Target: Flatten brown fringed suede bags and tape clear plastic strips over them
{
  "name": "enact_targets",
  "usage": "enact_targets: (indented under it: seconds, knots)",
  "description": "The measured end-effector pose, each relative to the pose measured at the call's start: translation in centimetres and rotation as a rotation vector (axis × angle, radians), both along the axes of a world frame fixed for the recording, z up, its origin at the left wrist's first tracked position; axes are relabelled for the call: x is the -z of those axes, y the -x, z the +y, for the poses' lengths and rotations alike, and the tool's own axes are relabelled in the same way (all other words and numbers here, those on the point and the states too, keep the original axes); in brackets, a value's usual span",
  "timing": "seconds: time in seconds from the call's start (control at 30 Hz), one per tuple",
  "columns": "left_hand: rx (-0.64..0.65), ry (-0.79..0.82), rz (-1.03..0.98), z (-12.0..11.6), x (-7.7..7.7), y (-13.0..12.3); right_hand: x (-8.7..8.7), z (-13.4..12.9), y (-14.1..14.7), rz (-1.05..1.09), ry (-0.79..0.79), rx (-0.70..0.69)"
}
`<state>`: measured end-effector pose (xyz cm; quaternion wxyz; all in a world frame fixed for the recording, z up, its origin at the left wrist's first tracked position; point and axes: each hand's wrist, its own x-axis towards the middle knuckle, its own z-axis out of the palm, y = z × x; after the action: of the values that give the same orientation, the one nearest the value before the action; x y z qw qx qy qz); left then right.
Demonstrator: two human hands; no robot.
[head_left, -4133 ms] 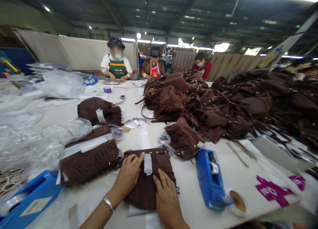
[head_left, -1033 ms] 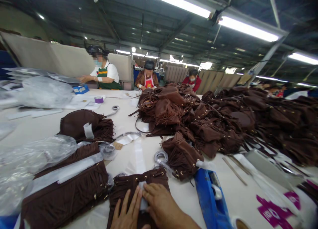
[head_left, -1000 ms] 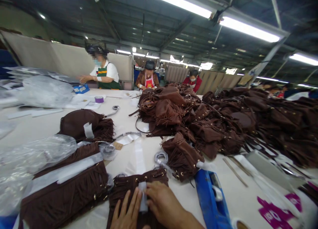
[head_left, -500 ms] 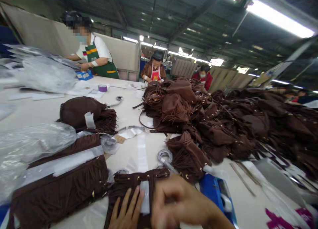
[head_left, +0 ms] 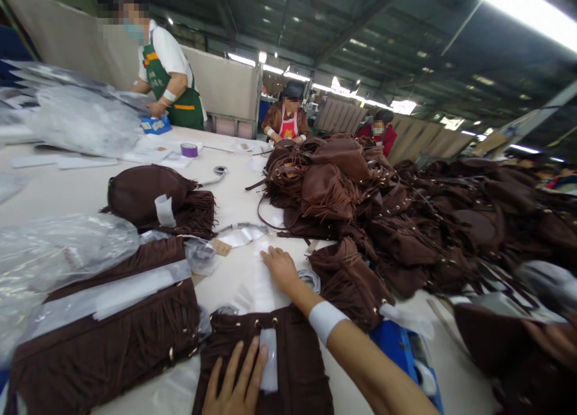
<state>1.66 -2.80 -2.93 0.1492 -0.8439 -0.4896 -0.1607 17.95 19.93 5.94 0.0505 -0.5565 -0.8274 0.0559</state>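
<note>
My left hand [head_left: 237, 379] lies flat with spread fingers on a dark brown bag [head_left: 306, 361] with gold eyelets. Beside its fingertips, a white translucent strip [head_left: 269, 361] runs down the bag's front. My right hand [head_left: 282, 271] reaches forward past the bag, fingers stretched toward a pale strip [head_left: 264, 292] on the table; whether they touch it is unclear. A white band circles that wrist. Close to this hand is a coiled cord in clear wrapping [head_left: 311, 280], partly hidden by my forearm.
A wrapped fringed bag [head_left: 121, 319] and clear plastic [head_left: 58, 271] lie left. A heap of brown bags [head_left: 333, 187] fills the back right. A blue tape dispenser [head_left: 401, 349] stands by my right forearm. At far right, another person's hand [head_left: 550, 337] is at a brown bag. Co-workers stand across the table.
My right hand has moved from above the bag forward to the pale strip. My left hand stays on the bag. A brown bag and another person's hand have come into view at right.
</note>
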Motion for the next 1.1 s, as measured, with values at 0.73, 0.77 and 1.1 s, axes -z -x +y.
enact_targets:
  seconds: [0.73, 0.77, 1.1]
  knots:
    - [-0.006, 0.409, -0.073, -2.0, -5.5, -0.4, 6.8, -41.6, -5.3, -0.015, -0.35, -0.507]
    - [-0.006, 0.413, -0.073, -2.0, -5.4, -0.4, 7.1, -41.5, -5.1, 0.005, -0.376, -0.529]
    - [-0.001, 0.491, -0.111, -2.2, -6.2, -0.5, 2.2, -43.2, -4.6, 0.058, -0.304, -0.639]
